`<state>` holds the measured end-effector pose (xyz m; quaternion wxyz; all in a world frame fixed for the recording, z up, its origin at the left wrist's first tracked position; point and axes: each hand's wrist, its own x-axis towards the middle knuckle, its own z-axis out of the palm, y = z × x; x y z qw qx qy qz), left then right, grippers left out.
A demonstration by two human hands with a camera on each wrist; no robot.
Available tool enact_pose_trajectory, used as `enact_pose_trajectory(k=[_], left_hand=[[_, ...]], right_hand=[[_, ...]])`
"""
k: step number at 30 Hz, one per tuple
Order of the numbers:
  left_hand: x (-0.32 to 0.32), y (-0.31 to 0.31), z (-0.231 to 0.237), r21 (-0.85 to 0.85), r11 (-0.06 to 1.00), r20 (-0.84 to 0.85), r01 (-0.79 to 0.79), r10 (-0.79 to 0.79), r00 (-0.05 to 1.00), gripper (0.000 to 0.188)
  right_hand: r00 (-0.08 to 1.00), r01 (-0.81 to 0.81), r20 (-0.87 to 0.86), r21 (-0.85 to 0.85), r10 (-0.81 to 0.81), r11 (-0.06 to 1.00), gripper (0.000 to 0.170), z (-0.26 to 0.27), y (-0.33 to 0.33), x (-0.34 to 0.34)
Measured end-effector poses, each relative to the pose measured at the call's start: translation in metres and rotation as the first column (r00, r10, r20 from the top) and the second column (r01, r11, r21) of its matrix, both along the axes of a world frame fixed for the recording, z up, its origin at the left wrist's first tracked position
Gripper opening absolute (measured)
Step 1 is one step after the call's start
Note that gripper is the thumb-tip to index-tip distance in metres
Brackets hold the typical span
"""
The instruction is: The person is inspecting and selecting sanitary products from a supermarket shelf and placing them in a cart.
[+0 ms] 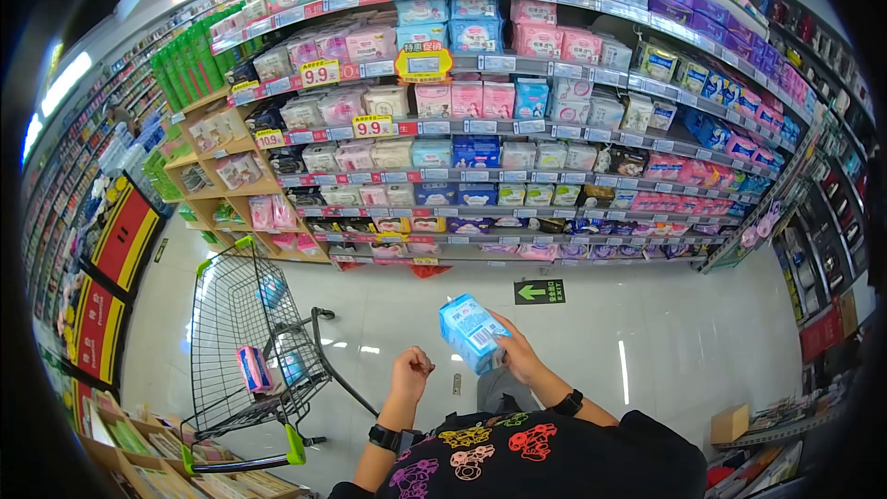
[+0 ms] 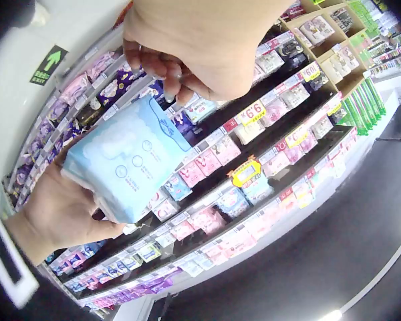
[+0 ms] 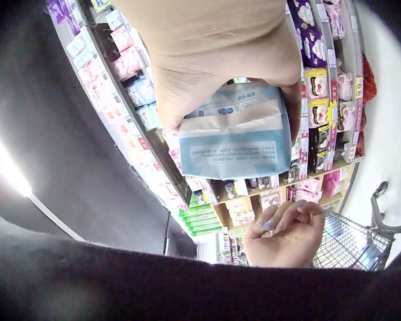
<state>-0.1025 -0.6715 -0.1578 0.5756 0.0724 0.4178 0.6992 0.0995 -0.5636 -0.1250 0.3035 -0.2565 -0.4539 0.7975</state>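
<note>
My right hand (image 1: pixel 521 353) grips a light blue pack of sanitary pads (image 1: pixel 469 329) by its side, out in front of my body. In the left wrist view the pack's broad face (image 2: pixel 123 157) shows pale pad pictures and small round icons; the right hand's fingers are partly hidden behind it. From the right wrist, its printed end (image 3: pixel 234 150) shows between thumb and fingers. To the left of the pack is my left hand (image 1: pixel 413 373), apart from it. Its fingers are loosely curled with nothing in them, as the right wrist view (image 3: pixel 287 234) shows.
A black wire shopping cart (image 1: pixel 249 342) stands at my left, with a pink-and-blue pack (image 1: pixel 253 370) and light blue packs inside. Ahead rises a long shelf unit (image 1: pixel 480 176) full of wrapped packs. A green exit sign (image 1: pixel 540 292) is on the glossy floor.
</note>
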Motion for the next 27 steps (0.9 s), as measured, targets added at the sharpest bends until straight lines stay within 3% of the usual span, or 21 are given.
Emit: enact_pose_trajectory(k=[7,16,19,27], left_hand=[[-0.001,0.011,0.002,-0.049,0.999,0.069,0.004,0.000,0.998,0.014],[-0.001,0.031,-0.007,0.078,0.992,-0.022,0.097,-0.096,0.995,0.008],[0.004,0.037,0.003,0.062,0.997,-0.049,0.053,-0.050,0.998,0.006],[0.000,0.044,0.000,0.100,0.992,0.046,0.072,-0.077,0.996,0.005]], right_hand=[[0.999,0.034,-0.019,0.008,-0.034,0.999,0.053,-0.014,0.009,0.000],[0.995,0.096,-0.012,-0.047,-0.097,0.994,0.052,0.001,0.021,0.007],[0.995,0.100,0.001,-0.069,-0.100,0.993,0.053,0.000,0.023,0.010],[0.991,0.130,-0.024,-0.087,-0.132,0.988,0.053,-0.012,0.030,0.014]])
